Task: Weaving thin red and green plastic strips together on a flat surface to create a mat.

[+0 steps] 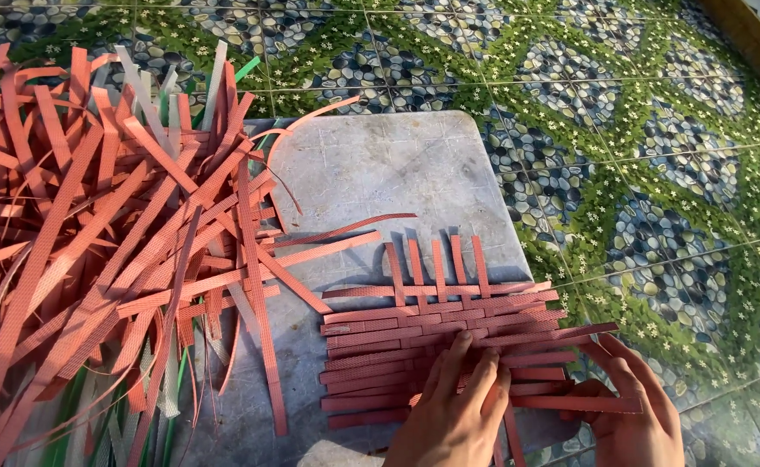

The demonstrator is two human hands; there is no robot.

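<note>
Two hands work the red woven mat (436, 346) on the grey surface (380, 169): the left hand (453, 415) presses flat and open-fingered, the right hand (635, 415) pinches a strip (570, 403), best slid tight against the neighbouring rows.

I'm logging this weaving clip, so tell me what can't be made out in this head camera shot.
- Near part of the woven mat of red plastic strips: covered by the left hand and right hand.
- Both wrists: cut off by the bottom edge.
- Loose pile of red strips: runs past the left edge; its lower layers are buried.
- Grey square board: partly under strips.
</note>
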